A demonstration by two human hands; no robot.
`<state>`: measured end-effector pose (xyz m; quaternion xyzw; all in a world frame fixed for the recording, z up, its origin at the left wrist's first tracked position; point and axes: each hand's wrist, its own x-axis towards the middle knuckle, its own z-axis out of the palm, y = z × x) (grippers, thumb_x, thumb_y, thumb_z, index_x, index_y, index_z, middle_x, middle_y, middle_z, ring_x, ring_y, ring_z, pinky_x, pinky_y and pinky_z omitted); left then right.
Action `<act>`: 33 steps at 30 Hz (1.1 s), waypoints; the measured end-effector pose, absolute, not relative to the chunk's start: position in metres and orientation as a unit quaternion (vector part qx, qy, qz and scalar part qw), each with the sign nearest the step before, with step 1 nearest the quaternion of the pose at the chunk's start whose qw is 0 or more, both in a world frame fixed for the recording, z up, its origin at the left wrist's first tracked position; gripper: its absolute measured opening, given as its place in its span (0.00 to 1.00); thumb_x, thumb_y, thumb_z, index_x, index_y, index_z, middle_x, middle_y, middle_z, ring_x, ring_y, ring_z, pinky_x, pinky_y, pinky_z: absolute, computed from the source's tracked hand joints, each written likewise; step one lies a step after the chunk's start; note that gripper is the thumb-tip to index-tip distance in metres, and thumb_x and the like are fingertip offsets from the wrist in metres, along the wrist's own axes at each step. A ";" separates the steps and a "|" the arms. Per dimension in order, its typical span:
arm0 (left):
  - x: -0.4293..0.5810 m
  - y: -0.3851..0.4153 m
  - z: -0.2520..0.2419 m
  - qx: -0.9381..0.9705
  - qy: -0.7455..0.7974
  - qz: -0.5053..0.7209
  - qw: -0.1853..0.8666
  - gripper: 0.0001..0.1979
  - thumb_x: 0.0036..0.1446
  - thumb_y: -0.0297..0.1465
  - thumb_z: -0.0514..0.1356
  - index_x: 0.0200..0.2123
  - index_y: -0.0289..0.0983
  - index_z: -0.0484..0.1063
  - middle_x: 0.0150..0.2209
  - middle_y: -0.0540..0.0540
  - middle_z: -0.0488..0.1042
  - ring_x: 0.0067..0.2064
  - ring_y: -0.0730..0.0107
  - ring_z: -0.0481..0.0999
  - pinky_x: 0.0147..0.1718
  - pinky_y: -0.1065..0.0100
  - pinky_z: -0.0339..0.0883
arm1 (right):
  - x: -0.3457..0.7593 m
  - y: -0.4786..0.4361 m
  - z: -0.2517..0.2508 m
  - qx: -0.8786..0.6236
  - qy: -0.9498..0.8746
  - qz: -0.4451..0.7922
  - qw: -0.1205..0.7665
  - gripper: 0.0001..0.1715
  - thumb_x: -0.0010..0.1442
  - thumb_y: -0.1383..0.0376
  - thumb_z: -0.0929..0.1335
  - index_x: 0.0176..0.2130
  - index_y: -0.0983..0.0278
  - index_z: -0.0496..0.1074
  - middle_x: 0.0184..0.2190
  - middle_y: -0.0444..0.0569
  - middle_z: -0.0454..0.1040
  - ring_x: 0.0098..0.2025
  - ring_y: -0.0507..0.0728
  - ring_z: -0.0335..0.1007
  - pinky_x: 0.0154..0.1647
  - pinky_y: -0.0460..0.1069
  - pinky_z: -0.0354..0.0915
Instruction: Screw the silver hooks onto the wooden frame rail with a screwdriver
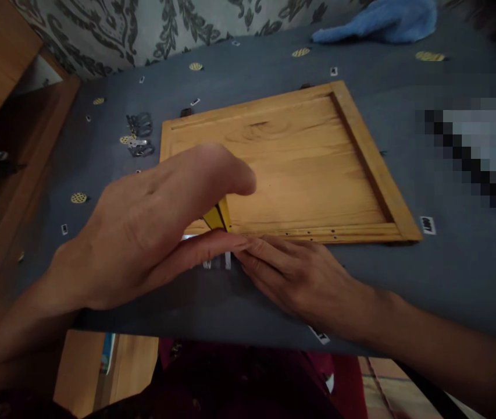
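A wooden cabinet door (295, 157) with a raised frame lies flat on the blue-grey cloth in front of me. My left hand (156, 215) is closed around a yellow-and-black object (218, 216) at the door's near edge. Most of that object is hidden by the hand, so its kind is unclear. My right hand (291, 273) rests at the same edge, its fingers pressed together and touching the left forefinger. Whatever it pinches is hidden. Small dark holes run along the near frame rail. A shiny strip (228, 260) shows below the left forefinger.
Metal hinges (141, 137) lie on the patterned cloth (248, 314) beyond my left hand. A blue cloth (382, 23) sits at the far right, near the patterned wall. Wooden furniture (21, 163) stands along the left. A blurred-out object (478, 151) is at the right.
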<state>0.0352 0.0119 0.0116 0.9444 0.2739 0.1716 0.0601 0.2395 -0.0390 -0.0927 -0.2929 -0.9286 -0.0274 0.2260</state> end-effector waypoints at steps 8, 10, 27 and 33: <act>0.027 0.013 0.018 0.931 0.312 0.155 0.112 0.18 0.60 0.34 0.57 0.54 0.44 0.61 0.48 0.53 0.71 0.39 0.74 0.75 0.38 0.73 0.71 | 0.240 -0.039 -0.092 -0.292 -0.931 -0.027 0.220 0.15 0.64 0.72 0.62 0.47 0.73 0.72 0.49 0.57 0.74 0.42 0.59 0.73 0.35 0.51 0.72; 0.029 0.014 0.018 0.932 0.312 0.145 0.118 0.17 0.60 0.34 0.57 0.52 0.43 0.63 0.47 0.54 0.70 0.39 0.75 0.75 0.38 0.74 0.71 | 0.240 -0.039 -0.093 -0.291 -0.929 -0.027 0.226 0.15 0.64 0.72 0.61 0.47 0.74 0.72 0.49 0.57 0.74 0.41 0.59 0.73 0.34 0.52 0.72; 0.034 0.015 0.015 0.935 0.303 0.168 0.078 0.19 0.60 0.40 0.56 0.51 0.38 0.65 0.44 0.48 0.74 0.37 0.73 0.74 0.33 0.71 0.71 | 0.241 -0.039 -0.093 -0.293 -0.929 -0.016 0.226 0.15 0.65 0.72 0.61 0.47 0.74 0.72 0.48 0.57 0.74 0.40 0.60 0.73 0.32 0.53 0.73; 0.030 0.015 0.012 0.942 0.288 0.159 0.071 0.18 0.61 0.31 0.56 0.55 0.39 0.62 0.51 0.49 0.71 0.39 0.75 0.73 0.37 0.73 0.70 | 0.241 -0.039 -0.093 -0.295 -0.930 -0.018 0.220 0.14 0.64 0.73 0.62 0.47 0.74 0.72 0.50 0.57 0.73 0.42 0.59 0.73 0.35 0.52 0.73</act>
